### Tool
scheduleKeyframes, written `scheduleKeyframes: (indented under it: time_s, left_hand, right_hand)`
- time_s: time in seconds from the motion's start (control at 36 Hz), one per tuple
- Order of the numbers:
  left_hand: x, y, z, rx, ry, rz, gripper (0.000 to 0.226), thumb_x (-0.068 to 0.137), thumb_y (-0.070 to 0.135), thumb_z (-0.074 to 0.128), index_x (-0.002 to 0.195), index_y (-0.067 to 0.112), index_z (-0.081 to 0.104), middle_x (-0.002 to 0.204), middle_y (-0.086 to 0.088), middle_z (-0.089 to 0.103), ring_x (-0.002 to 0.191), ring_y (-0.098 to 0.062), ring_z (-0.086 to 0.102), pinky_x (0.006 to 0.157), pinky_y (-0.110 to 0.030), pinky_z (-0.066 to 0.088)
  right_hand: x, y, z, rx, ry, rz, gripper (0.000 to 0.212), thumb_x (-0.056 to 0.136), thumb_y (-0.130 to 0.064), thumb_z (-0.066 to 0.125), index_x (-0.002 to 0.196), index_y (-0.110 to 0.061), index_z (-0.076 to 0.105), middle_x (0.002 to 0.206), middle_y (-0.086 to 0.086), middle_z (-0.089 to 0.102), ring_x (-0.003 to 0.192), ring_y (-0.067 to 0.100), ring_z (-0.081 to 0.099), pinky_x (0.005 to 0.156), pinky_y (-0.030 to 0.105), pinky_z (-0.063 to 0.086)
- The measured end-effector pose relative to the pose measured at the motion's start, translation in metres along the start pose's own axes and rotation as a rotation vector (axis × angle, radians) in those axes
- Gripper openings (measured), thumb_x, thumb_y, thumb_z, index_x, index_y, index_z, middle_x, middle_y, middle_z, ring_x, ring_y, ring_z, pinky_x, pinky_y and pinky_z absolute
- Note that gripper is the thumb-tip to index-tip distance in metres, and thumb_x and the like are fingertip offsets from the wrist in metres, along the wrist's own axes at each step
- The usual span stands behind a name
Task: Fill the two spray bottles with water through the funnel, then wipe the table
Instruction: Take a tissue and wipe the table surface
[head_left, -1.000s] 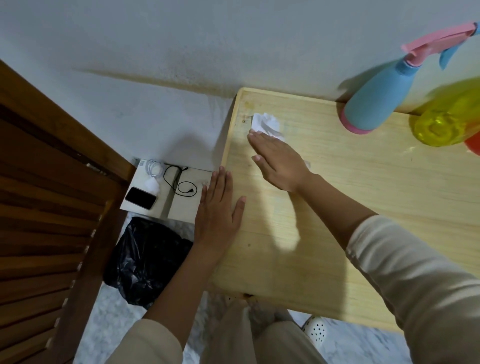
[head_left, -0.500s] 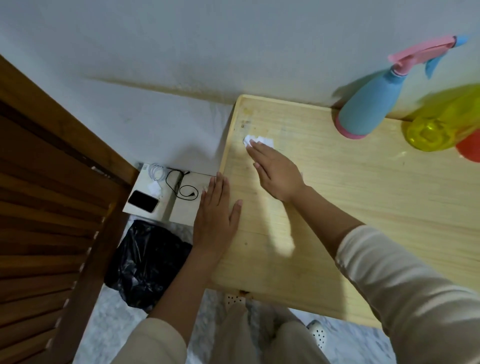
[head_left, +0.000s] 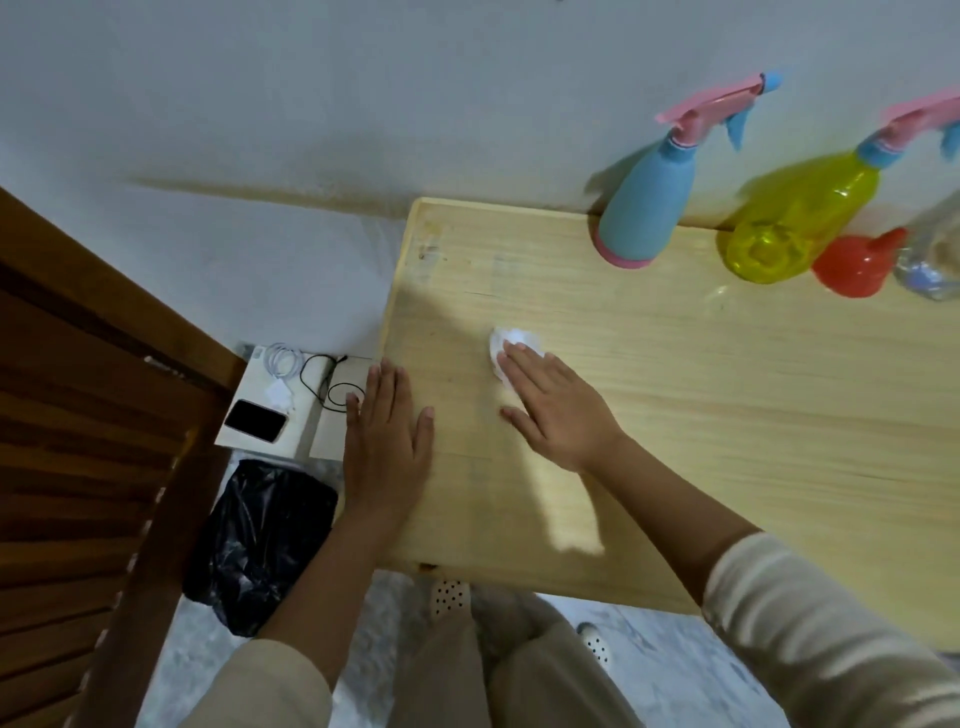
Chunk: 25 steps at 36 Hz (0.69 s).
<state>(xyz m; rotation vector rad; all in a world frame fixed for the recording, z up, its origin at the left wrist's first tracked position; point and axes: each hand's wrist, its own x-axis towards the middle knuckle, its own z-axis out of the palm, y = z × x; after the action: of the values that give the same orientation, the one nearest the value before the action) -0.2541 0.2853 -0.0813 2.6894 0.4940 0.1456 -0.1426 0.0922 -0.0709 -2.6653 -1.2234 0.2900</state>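
My right hand (head_left: 558, 408) lies flat, fingers straight, pressing a crumpled white tissue (head_left: 511, 340) onto the light wooden table (head_left: 701, 415). Only the tissue's far part shows past my fingertips. My left hand (head_left: 387, 441) rests flat and spread on the table's left edge. At the back against the wall stand a blue spray bottle (head_left: 647, 210) and a yellow spray bottle (head_left: 800, 218), both with pink triggers. A red funnel (head_left: 852, 265) lies beside the yellow one.
A clear plastic bottle (head_left: 930, 260) stands at the far right edge. Left of the table, a low white box (head_left: 260, 410) carries a phone and cables, with a black bag (head_left: 260, 540) below it. A brown slatted wooden door (head_left: 78, 467) fills the left side.
My right hand has drawn the tissue from the table's far left corner toward me, nearer the middle. My left hand has stayed flat on the left edge. The view has shifted right.
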Motion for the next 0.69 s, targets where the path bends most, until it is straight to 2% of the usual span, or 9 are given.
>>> scheduleKeyframes:
  time_s: [0.08, 0.19, 0.28, 0.42, 0.5, 0.61, 0.69]
  left_hand:
    - [-0.006, 0.015, 0.009, 0.023, -0.019, -0.030, 0.075, 0.089, 0.050, 0.016, 0.148, 0.005, 0.022, 0.158, -0.009, 0.016, 0.146, -0.017, 0.008, 0.118, -0.037, -0.007]
    - [-0.018, 0.045, 0.019, 0.018, -0.026, -0.063, 0.078, 0.088, 0.053, 0.015, 0.149, 0.005, 0.020, 0.158, -0.009, 0.013, 0.147, -0.017, 0.004, 0.116, -0.038, -0.010]
    - [-0.028, 0.072, 0.029, 0.036, -0.031, -0.020, 0.078, 0.088, 0.052, 0.016, 0.147, 0.003, 0.027, 0.157, -0.012, 0.019, 0.146, -0.022, 0.011, 0.116, -0.041, -0.005]
    - [-0.034, 0.099, 0.040, 0.080, -0.039, -0.019, 0.062, 0.096, 0.040, 0.030, 0.146, 0.004, 0.029, 0.157, -0.013, 0.019, 0.146, -0.025, 0.012, 0.117, -0.045, 0.000]
    - [-0.033, 0.102, 0.039, 0.100, -0.039, -0.043, 0.066, 0.093, 0.042, 0.027, 0.145, 0.003, 0.031, 0.155, -0.016, 0.022, 0.146, -0.028, 0.014, 0.117, -0.045, 0.003]
    - [-0.035, 0.102, 0.040, 0.098, -0.020, -0.040, 0.055, 0.098, 0.033, 0.039, 0.143, 0.002, 0.036, 0.153, -0.018, 0.028, 0.144, -0.031, 0.020, 0.116, -0.050, 0.011]
    - [-0.035, 0.101, 0.040, 0.100, -0.005, -0.028, 0.059, 0.094, 0.037, 0.036, 0.141, 0.002, 0.039, 0.151, -0.019, 0.031, 0.143, -0.031, 0.023, 0.115, -0.051, 0.013]
  right_hand:
    - [-0.026, 0.025, -0.005, -0.013, 0.011, 0.113, 0.066, 0.095, -0.048, 0.008, 0.149, -0.013, 0.019, 0.157, 0.003, 0.017, 0.146, 0.013, 0.014, 0.117, 0.031, 0.007]
    - [-0.066, 0.071, -0.017, -0.029, 0.058, 0.281, 0.064, 0.094, -0.043, 0.006, 0.149, -0.014, 0.019, 0.157, 0.002, 0.019, 0.145, 0.012, 0.014, 0.116, 0.032, 0.008]
    - [-0.103, 0.113, -0.027, -0.043, 0.085, 0.423, 0.063, 0.094, -0.042, 0.007, 0.150, -0.015, 0.018, 0.158, 0.001, 0.017, 0.146, 0.011, 0.011, 0.117, 0.032, 0.006]
    - [-0.174, 0.168, -0.043, -0.032, 0.104, 0.654, 0.060, 0.096, -0.040, 0.011, 0.150, -0.014, 0.014, 0.159, 0.004, 0.011, 0.147, 0.014, 0.008, 0.118, 0.036, 0.004]
    - [-0.202, 0.174, -0.042, -0.002, 0.139, 0.748, 0.058, 0.099, -0.037, 0.011, 0.150, -0.011, 0.015, 0.159, 0.006, 0.011, 0.147, 0.016, 0.007, 0.118, 0.037, 0.003]
    - [-0.224, 0.161, -0.032, 0.076, 0.200, 0.912, 0.053, 0.102, -0.032, 0.018, 0.150, -0.011, 0.013, 0.159, 0.006, 0.009, 0.147, 0.016, 0.005, 0.118, 0.036, 0.000]
    - [-0.226, 0.155, -0.034, 0.132, 0.296, 0.959, 0.055, 0.101, -0.034, 0.024, 0.149, -0.008, 0.018, 0.158, 0.009, 0.013, 0.147, 0.021, 0.009, 0.118, 0.037, 0.005]
